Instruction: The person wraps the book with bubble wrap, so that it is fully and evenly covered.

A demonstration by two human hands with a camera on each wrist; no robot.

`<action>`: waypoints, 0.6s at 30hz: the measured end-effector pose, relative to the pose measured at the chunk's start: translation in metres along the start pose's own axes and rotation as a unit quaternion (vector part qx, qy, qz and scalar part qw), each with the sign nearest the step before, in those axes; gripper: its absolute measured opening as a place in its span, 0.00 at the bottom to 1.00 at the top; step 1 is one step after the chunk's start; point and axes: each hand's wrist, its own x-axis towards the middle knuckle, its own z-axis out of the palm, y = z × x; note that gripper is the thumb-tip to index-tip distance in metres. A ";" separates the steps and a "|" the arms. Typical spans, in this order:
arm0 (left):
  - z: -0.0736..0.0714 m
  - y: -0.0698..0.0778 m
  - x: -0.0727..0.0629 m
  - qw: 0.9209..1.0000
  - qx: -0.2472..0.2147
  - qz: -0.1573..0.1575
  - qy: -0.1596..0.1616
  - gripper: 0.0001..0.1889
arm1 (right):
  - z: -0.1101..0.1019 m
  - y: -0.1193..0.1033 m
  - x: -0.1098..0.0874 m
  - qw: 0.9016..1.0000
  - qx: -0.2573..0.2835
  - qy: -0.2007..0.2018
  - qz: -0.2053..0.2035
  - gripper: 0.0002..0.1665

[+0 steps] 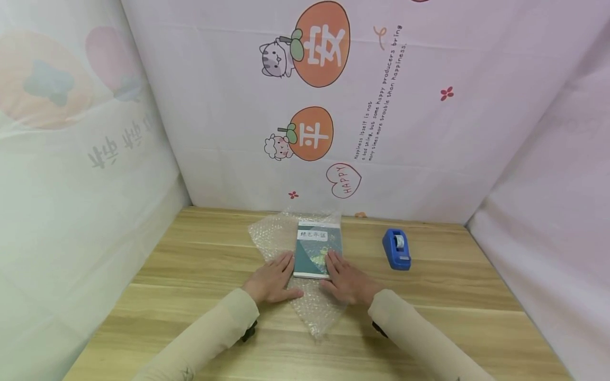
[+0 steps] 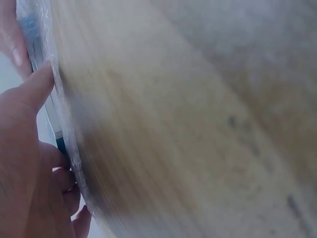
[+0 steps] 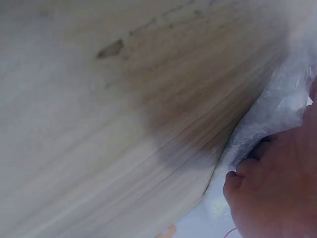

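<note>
A teal book [image 1: 305, 259] with a white title label lies on a sheet of bubble wrap [image 1: 314, 312] on the wooden table. Clear wrap overlaps the right part of its cover. My left hand [image 1: 274, 280] rests on the wrap along the book's left edge, fingers extended and thumb toward the near edge. On the opposite side, my right hand [image 1: 350, 280] presses its fingertips on the book's lower right part. In the left wrist view, the left thumb [image 2: 37, 87] touches the wrap beside the book's edge. Wrap bunches by the right hand [image 3: 277, 183] in the right wrist view.
A blue tape dispenser [image 1: 396, 251] with a roll of tape stands to the right of the book. Printed white cloth [image 1: 229, 106] hangs behind the table [image 1: 200, 296] and along both sides. A flap of bubble wrap [image 1: 269, 235] spreads out left of the book.
</note>
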 end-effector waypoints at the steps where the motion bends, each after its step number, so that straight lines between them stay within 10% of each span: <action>1: -0.002 0.000 0.000 1.000 -0.005 -0.001 -0.004 0.53 | 0.000 -0.001 0.000 1.000 -0.008 -0.002 0.002 0.50; 18: -0.041 -0.007 0.016 0.998 -0.059 0.003 -0.033 0.45 | 0.016 0.000 0.005 0.999 -0.037 0.003 0.016 0.51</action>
